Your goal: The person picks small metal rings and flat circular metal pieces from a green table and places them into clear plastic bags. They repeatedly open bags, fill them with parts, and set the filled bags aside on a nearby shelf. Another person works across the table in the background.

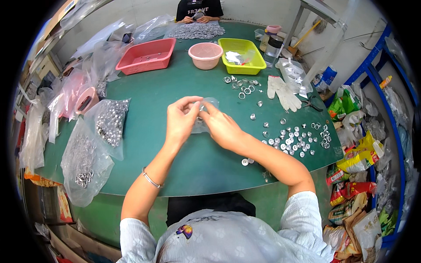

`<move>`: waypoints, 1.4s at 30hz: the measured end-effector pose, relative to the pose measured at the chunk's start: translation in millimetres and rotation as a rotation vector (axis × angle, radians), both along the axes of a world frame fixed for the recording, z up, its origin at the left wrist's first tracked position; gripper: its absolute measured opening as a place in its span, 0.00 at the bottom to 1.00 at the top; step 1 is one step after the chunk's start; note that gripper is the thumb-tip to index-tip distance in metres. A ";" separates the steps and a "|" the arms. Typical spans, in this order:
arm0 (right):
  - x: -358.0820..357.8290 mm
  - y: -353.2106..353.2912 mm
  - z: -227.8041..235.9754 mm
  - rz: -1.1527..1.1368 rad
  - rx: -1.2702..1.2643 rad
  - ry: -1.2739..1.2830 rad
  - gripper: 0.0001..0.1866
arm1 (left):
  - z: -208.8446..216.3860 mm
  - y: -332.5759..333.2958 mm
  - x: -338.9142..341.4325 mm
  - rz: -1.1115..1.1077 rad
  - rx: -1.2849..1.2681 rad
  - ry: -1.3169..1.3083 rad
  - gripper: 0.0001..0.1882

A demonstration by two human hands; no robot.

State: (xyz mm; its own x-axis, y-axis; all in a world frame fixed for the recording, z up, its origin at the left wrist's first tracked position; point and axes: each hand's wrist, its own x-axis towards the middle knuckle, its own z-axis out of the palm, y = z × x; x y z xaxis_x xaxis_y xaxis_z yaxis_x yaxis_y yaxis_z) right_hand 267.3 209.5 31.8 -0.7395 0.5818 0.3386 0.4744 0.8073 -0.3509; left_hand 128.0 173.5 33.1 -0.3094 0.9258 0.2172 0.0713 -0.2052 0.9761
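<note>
Midway across the dark green tabletop (149, 90), the left hand (180, 117) and right hand (223, 128) have their grip clamped on a clear plastic bag (199, 128); to the right stands a blue metal rack (362, 66).

open room stretches across the green tabletop (142, 96), bounded by plastic bags (79, 190) at left and metal parts (288, 141) at right.

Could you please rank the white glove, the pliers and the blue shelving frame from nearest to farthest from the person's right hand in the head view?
1. White glove: lying on the table, right of the right hand.
2. Pliers: near the table's right edge, past the glove.
3. Blue shelving frame: beyond the table, at the far right.
</note>
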 end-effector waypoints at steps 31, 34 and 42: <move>194.8 126.4 -62.8 -0.507 -0.264 -0.046 0.12 | 0.8 4.4 -7.9 -0.009 0.008 -0.141 0.10; 171.6 132.8 -72.3 -0.385 -0.043 0.044 0.15 | 2.6 4.0 -4.6 -0.015 -0.001 -0.134 0.10; 150.9 131.7 -60.2 -0.361 -0.234 -0.006 0.06 | -1.7 6.1 -6.9 -0.001 0.014 -0.142 0.10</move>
